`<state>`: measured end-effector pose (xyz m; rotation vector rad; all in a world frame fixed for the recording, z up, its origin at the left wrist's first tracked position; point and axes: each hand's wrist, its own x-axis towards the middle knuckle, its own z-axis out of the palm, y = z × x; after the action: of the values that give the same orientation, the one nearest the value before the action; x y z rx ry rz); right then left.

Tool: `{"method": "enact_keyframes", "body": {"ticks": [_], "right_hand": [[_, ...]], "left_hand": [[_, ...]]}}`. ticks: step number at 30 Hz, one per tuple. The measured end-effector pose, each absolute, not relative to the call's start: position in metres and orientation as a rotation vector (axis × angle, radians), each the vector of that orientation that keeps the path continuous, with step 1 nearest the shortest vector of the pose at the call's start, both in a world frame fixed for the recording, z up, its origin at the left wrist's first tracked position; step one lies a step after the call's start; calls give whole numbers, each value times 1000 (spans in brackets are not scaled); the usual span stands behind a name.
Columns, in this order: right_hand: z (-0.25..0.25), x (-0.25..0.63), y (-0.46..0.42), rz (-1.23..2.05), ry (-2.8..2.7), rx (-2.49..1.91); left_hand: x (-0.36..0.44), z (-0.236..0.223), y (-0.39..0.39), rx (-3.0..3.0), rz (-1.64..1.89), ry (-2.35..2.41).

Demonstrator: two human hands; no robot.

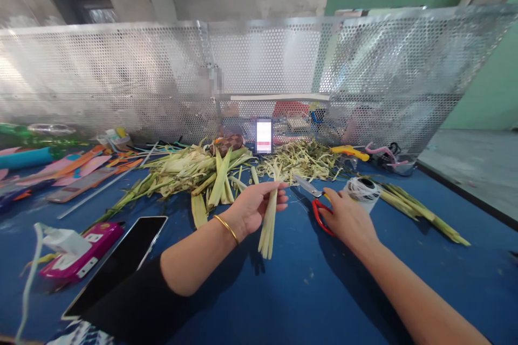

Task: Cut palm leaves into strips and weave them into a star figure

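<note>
My left hand (259,206) pinches a small bundle of pale green plant strips (268,226), which hangs down over the blue table. A gold bangle circles that wrist. In my right hand (348,214) is a pair of scissors (309,187) with red and yellow handles, its blades pointing toward the bundle's top but apart from it. Close behind the right hand stands a spool of white thread (362,191). Beyond both hands lie a heap of trimmed strips (301,160) and, further left, a pile of longer leaves (182,170).
A dark-screened tablet (121,261) and a magenta power strip (83,253) lie at left, near coloured sheets (76,167). Leaf stalks (421,207) and a yellow glue gun (350,152) are at right. A perforated metal screen (267,48) borders the table's (291,302) far side.
</note>
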<state>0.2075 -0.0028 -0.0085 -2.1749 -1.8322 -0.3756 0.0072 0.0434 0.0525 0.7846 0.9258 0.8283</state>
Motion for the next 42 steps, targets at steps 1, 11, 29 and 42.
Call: {"method": "enact_keyframes", "body": {"ticks": [1,11,29,42], "right_hand": [[-9,207,-2,-399,-1856,-2137],[8,162,-21,778,-1588,-1286],[21,175,-31,1577,-994,-1242],[14,183,-21,751,-1372,-1367]], "left_hand": [[7,53,42,760,814,911],[13,48,27,716,742,802],[20,25,30,1266,605,731],[24,15,24,814,335,838]]}}
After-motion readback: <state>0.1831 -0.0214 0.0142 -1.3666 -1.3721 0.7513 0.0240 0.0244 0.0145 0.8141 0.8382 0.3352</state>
